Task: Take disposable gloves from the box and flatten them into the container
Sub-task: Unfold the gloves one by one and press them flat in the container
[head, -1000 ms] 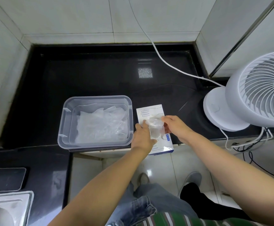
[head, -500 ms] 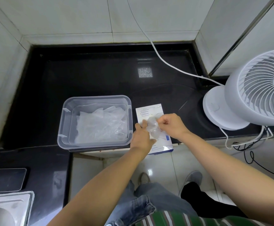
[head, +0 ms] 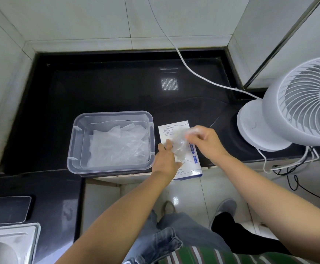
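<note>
here, the right grip (head: 205,141) is pinching the upper end of a clear glove (head: 179,144), fingers curling round the film; motion blur is smearing the fingertips. the glove is hanging crumpled just above the box (head: 174,128), stretching down and left from that pinch toward the left grip (head: 165,161).

the left grip is lying over the box's left side with the back of the hand facing up. its fingers are reaching the glove's lower left edge and the thumb is sticking out to the right beneath it. whether it is nipping the film or only pressing on the box, i cannot tell.

the box is lying flat at the front edge of the bench (head: 117,88), white with blue hand outlines, its near end poking out past that edge. just beside it on the left, the container (head: 75,141) is sitting upright with no lid on, also at the front edge. inside it a rumpled pile (head: 117,147) of clear gloves is covering most of the bottom.

to the right, well apart from the box, a white fan (head: 298,105) is standing on the bench, and a white cable (head: 193,73) is running from its base back across the dark top and up the tiled wall. at lower left a dark slab (head: 4,208) is lying beside the rim of a steel sink (head: 22,227).
</note>
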### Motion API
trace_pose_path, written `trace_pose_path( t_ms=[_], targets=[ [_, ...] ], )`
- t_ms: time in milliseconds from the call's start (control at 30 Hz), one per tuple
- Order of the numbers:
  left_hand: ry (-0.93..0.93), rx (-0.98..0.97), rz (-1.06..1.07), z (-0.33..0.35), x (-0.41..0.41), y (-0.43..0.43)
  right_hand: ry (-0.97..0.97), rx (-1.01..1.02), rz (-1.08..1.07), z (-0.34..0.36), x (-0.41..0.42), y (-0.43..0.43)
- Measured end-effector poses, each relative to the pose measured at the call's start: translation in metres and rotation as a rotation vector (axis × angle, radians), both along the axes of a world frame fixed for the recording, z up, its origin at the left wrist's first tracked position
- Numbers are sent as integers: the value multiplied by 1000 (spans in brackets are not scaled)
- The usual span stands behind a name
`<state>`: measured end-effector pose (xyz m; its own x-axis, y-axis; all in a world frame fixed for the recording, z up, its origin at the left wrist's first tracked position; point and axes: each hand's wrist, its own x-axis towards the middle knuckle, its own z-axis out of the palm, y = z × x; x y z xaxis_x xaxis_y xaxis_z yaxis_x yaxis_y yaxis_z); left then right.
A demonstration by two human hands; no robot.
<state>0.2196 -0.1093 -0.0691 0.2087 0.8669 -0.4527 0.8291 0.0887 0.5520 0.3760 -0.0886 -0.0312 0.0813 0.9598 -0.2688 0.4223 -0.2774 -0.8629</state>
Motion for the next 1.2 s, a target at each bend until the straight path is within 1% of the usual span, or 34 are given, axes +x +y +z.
trace_pose_path(
  t_ms=[67, 100, 167, 233, 300, 367, 433, 500, 567, 600, 667, 700, 767, 833, 900, 967, 1067, 1133, 1200],
  targets=[
    [14, -10, 4, 0, 1, 0, 56, 25, -58, 3, 2, 1],
    [23, -9, 3, 1, 1, 0, 55, 0, -81, 3, 1, 1],
    [11, -10, 18, 1, 1, 0, 38, -119, -81, -4, -2, 0],
    [-48, -8, 57, 0, 1, -1, 24, -216, -38, -8, -3, 1],
    [-59, -5, 71, 0, 1, -1, 50, -178, -38, -5, -1, 6],
    [-36, -10, 58, -1, 1, -1, 159, -89, -92, 6, 0, 11],
    [-32, -16, 48, -1, 0, -1, 206, -30, -154, 14, 0, 15],
    [-22, -23, 33, -1, 0, -1, 206, -49, -209, 14, -2, 13],
    [-13, -23, 32, 0, 0, -1, 224, -137, -231, 14, -5, 9],
    [-4, -20, 28, 0, 1, 0, 234, -199, -207, 13, -5, 8],
    [14, -13, 16, 1, 1, 0, 224, -308, -130, 11, -8, 6],
    [13, -12, 16, 1, 1, 0, 204, -329, -103, 11, -10, 6],
    [-4, -10, 22, 0, 1, 0, 99, -281, -126, 10, -14, 10],
    [-20, -19, 36, 0, 0, 0, 31, -199, -236, 14, -15, 15],
    [-39, -25, 49, 0, 0, 0, 138, -112, -282, 23, -12, 17],
    [-44, -15, 47, 0, 0, 0, 311, -56, -329, 34, -6, 19],
    [7, 3, 10, 3, 1, -1, 531, -33, -453, 50, 4, 24],
    [42, -34, -20, 9, 3, 2, 619, -21, -433, 52, 9, 27],
    [72, -94, -68, 20, 6, 5, 649, -17, -415, 55, 12, 27]
  ],
)
